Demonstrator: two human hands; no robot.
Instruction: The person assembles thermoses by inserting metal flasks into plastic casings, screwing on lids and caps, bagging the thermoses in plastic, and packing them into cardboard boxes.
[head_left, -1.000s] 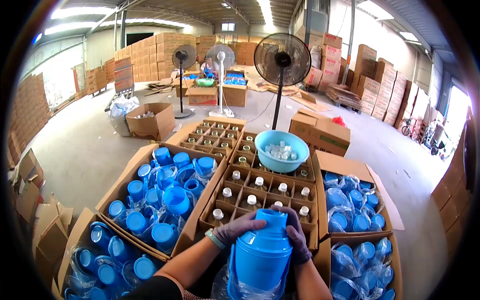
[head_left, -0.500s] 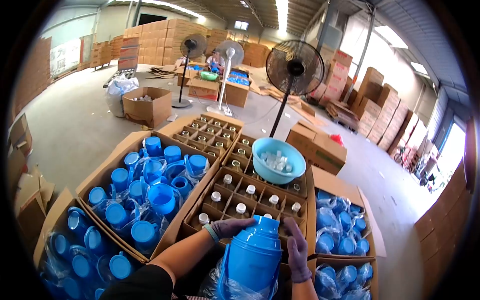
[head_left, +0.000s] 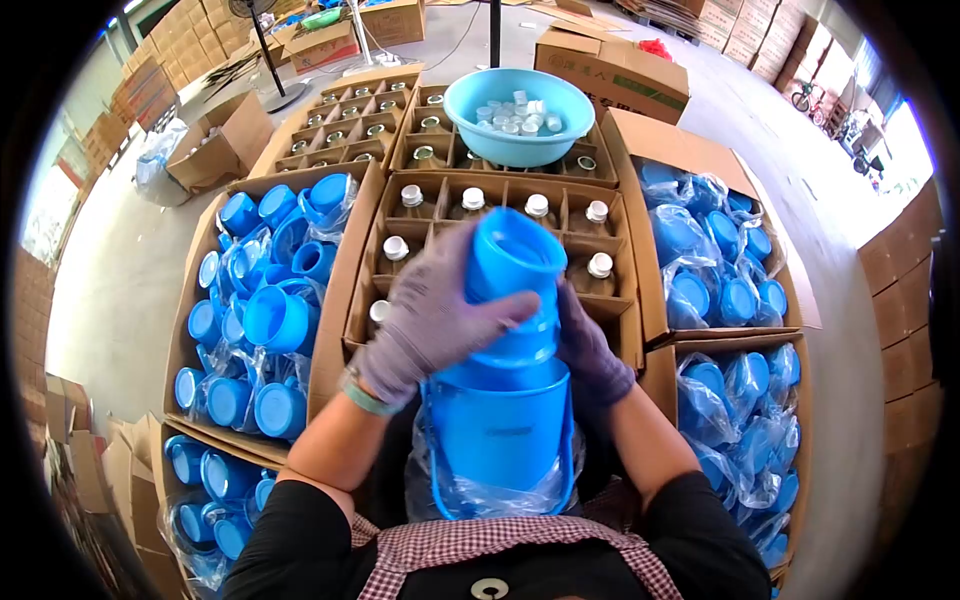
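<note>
While my gloved left hand (head_left: 430,312) presses its spread thumb and palm on the blue flask top (head_left: 512,265), my right hand (head_left: 592,350) cups the opposite side. Both enclose it above the blue container (head_left: 500,425), in front of the divided bottle carton (head_left: 628,290).

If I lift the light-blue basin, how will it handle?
The basin looks like thin moulded plastic, so probably fairly stiff and light for its size. Its loose caps look small and would likely slide if it tilts. Since it sits over upright bottles rather than a flat surface, a sideways push might make it rock.
</note>
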